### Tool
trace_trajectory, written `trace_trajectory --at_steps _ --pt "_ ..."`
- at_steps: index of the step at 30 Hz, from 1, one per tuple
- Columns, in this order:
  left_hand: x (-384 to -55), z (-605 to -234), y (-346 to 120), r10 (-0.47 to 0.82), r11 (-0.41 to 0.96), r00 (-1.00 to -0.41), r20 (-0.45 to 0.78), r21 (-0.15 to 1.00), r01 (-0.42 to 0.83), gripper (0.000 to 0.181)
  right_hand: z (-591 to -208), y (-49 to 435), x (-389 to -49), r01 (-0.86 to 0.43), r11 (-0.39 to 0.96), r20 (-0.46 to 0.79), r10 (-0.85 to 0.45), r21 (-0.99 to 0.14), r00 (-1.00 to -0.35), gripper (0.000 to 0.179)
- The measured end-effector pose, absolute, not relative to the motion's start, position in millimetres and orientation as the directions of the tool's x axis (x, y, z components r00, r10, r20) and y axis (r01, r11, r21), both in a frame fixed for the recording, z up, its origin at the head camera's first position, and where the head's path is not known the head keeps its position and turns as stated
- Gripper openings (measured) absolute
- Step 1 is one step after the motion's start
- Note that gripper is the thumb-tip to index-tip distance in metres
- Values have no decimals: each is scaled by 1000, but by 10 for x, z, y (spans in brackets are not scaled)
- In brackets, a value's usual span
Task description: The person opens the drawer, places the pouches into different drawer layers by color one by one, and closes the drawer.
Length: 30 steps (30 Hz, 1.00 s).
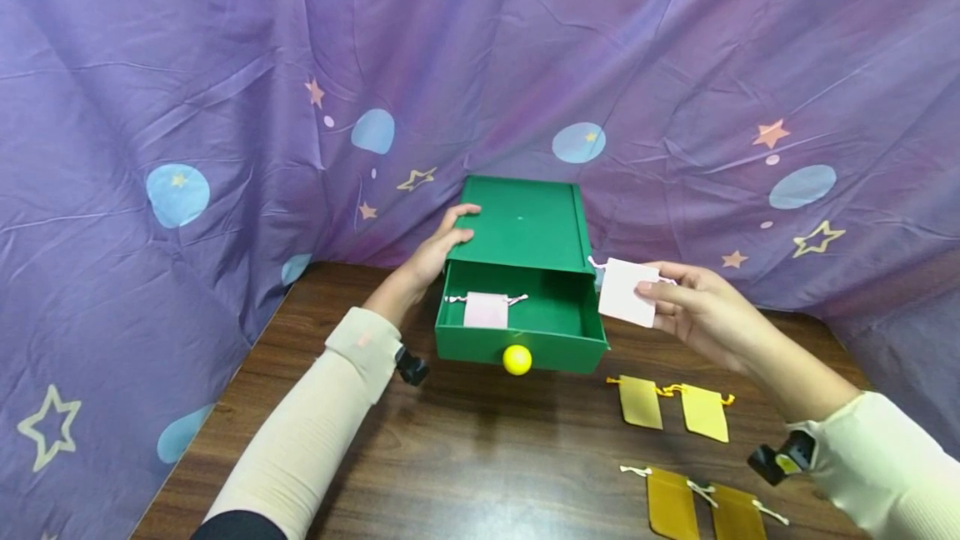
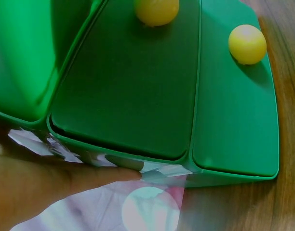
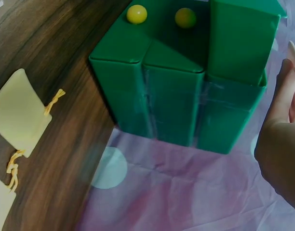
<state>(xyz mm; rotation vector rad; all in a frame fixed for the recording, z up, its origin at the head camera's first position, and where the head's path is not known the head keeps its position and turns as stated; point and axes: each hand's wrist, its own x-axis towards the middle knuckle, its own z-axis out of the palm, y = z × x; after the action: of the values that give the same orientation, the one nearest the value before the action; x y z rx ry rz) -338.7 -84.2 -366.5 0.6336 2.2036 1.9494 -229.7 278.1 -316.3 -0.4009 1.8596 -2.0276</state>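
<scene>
A green drawer unit (image 1: pixel 521 223) stands against the curtain, its top drawer (image 1: pixel 555 354) pulled out by a yellow knob (image 1: pixel 517 359). Inside that drawer, toward the left, lies a pale pink drawstring pouch (image 1: pixel 486 312). My right hand (image 1: pixel 697 307) pinches another pale pink drawstring pouch (image 1: pixel 622 294) between thumb and fingers, just right of the drawer. On the unit's left side rests my left hand (image 1: pixel 435 257), its fingertips at the top edge. The left wrist view shows part of this hand (image 2: pixel 56 185) extended along the unit's side.
Two yellow drawstring pouches (image 1: pixel 705 412) lie on the wooden table (image 1: pixel 480 448), right of the unit. Nearer the front are two brown drawstring pouches (image 1: pixel 671 502). Two lower drawers (image 2: pixel 234 115) with yellow knobs are closed. A purple patterned curtain (image 1: pixel 465 57) hangs behind.
</scene>
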Motion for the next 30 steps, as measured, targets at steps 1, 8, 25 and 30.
trace_trajectory --at_steps 1,8,25,30 --pt "-3388 -3667 -843 393 77 -903 175 972 222 53 -3149 2765 -2295 74 -72 -34 -448 -995 -893 20" --pt "-3408 -3681 -848 386 82 -909 159 975 206 53 -3062 2662 -2310 86 -66 -42 -497 -994 -866 20" --pt "-3397 -3673 -848 390 95 -906 165 971 218 53 -2863 2341 -2353 187 150 -238 -526 -971 -816 39" --pt "-3396 -3669 -849 391 97 -905 170 970 224 53 -2829 2243 -2366 207 204 -286 -524 -957 -803 46"
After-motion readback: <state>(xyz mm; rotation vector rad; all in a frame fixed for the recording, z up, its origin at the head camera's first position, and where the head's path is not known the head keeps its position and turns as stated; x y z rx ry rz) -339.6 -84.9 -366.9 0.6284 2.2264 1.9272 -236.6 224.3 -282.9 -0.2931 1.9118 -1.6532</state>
